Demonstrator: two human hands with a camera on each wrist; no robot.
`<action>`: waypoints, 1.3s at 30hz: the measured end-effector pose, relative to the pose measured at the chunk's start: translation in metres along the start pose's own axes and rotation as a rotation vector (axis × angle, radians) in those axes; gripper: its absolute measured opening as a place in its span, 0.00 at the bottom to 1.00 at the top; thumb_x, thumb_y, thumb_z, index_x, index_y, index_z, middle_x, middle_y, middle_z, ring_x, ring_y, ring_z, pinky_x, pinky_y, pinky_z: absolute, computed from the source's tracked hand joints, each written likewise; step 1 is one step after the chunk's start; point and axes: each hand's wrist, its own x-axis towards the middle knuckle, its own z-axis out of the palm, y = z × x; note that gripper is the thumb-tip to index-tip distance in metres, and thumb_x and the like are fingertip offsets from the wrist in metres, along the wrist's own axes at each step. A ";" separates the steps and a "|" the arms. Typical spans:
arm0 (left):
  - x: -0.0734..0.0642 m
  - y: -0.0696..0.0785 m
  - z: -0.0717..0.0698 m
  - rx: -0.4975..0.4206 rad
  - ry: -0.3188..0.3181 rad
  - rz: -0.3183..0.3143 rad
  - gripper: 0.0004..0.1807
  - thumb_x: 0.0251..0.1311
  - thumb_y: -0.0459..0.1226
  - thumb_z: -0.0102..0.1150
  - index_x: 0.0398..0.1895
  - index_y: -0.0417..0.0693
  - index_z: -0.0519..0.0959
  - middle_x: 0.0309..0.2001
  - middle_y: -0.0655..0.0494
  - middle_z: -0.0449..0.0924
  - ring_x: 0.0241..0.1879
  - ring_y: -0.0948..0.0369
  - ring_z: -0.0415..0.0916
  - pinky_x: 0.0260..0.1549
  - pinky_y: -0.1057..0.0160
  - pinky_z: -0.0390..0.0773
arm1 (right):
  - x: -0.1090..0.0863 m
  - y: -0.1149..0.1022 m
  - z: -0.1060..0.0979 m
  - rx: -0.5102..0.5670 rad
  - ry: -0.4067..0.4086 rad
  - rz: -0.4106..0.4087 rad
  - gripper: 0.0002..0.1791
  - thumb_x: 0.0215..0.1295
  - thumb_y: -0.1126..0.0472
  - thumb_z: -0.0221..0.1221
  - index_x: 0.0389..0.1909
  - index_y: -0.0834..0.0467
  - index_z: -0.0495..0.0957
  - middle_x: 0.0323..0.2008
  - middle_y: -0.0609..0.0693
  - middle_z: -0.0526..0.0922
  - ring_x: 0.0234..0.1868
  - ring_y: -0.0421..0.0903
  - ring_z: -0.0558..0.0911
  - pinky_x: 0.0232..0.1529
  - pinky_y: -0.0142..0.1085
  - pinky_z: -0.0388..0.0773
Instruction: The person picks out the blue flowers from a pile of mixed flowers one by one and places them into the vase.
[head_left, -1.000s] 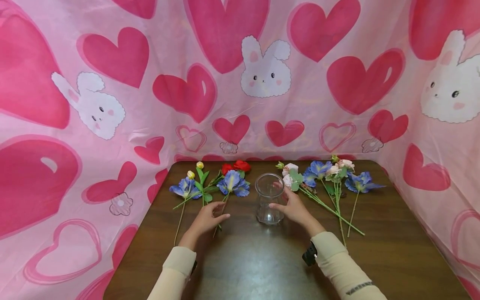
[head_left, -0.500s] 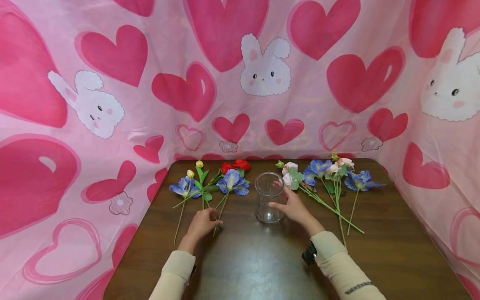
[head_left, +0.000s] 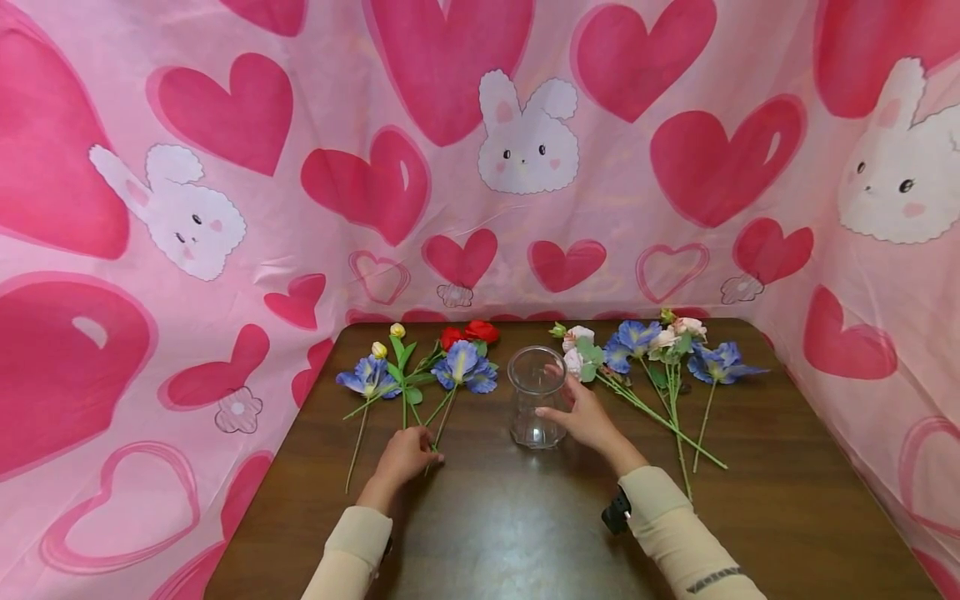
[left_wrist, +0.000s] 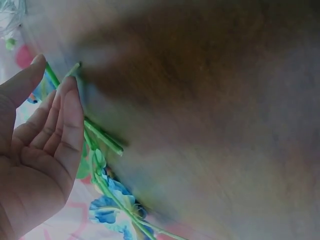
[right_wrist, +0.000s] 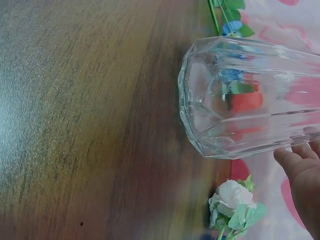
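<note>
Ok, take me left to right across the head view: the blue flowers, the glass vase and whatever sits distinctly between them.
First blue flower → second blue flower → glass vase → pale pink flowers beside it → third blue flower → fourth blue flower.

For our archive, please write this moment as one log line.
left hand: at thin green flower stems; right hand: holds clear faceted glass vase; vase: upright, empty; surface: dark brown wooden table
</note>
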 end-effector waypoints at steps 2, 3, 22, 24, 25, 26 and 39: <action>-0.001 0.001 0.001 -0.015 -0.012 -0.007 0.13 0.47 0.36 0.75 0.32 0.42 0.80 0.20 0.60 0.75 0.21 0.63 0.70 0.22 0.62 0.71 | -0.001 -0.004 0.000 -0.017 -0.002 0.010 0.38 0.56 0.72 0.68 0.66 0.73 0.62 0.65 0.70 0.65 0.66 0.65 0.65 0.64 0.55 0.59; -0.002 0.001 0.002 -0.018 -0.016 -0.002 0.13 0.47 0.35 0.75 0.33 0.42 0.80 0.20 0.60 0.75 0.21 0.63 0.70 0.22 0.62 0.71 | -0.001 -0.005 0.000 -0.025 -0.002 0.017 0.38 0.56 0.71 0.68 0.66 0.72 0.62 0.65 0.70 0.65 0.66 0.64 0.65 0.64 0.55 0.59; -0.003 -0.001 0.009 0.010 0.022 0.060 0.12 0.41 0.25 0.68 0.31 0.42 0.80 0.20 0.59 0.75 0.20 0.63 0.70 0.21 0.62 0.72 | -0.001 -0.005 0.000 -0.046 0.007 0.028 0.38 0.56 0.70 0.68 0.67 0.70 0.63 0.65 0.68 0.66 0.67 0.63 0.64 0.64 0.55 0.60; -0.003 -0.001 0.010 0.017 0.021 0.056 0.12 0.41 0.24 0.67 0.31 0.42 0.80 0.20 0.59 0.74 0.20 0.63 0.70 0.21 0.62 0.72 | -0.001 -0.005 0.000 -0.036 0.003 0.031 0.38 0.56 0.71 0.68 0.67 0.70 0.63 0.65 0.68 0.65 0.67 0.63 0.64 0.64 0.54 0.60; -0.003 -0.001 0.010 0.019 0.022 0.054 0.12 0.41 0.24 0.67 0.31 0.42 0.80 0.19 0.59 0.74 0.20 0.63 0.70 0.21 0.62 0.72 | -0.001 -0.005 0.000 -0.034 0.001 0.035 0.38 0.56 0.71 0.68 0.67 0.70 0.62 0.66 0.68 0.65 0.67 0.63 0.64 0.64 0.54 0.60; -0.003 -0.002 0.009 0.018 0.022 0.055 0.12 0.40 0.24 0.67 0.31 0.42 0.81 0.19 0.59 0.74 0.20 0.62 0.70 0.21 0.62 0.72 | -0.001 -0.006 0.000 -0.033 0.000 0.037 0.38 0.56 0.72 0.68 0.67 0.71 0.62 0.66 0.68 0.65 0.67 0.63 0.64 0.64 0.53 0.60; -0.005 0.004 0.009 -0.076 -0.018 0.027 0.10 0.47 0.25 0.67 0.34 0.40 0.80 0.19 0.58 0.76 0.16 0.63 0.72 0.18 0.63 0.73 | 0.004 0.033 0.002 -0.055 0.018 0.045 0.40 0.56 0.67 0.69 0.69 0.62 0.63 0.67 0.63 0.66 0.67 0.60 0.65 0.64 0.54 0.60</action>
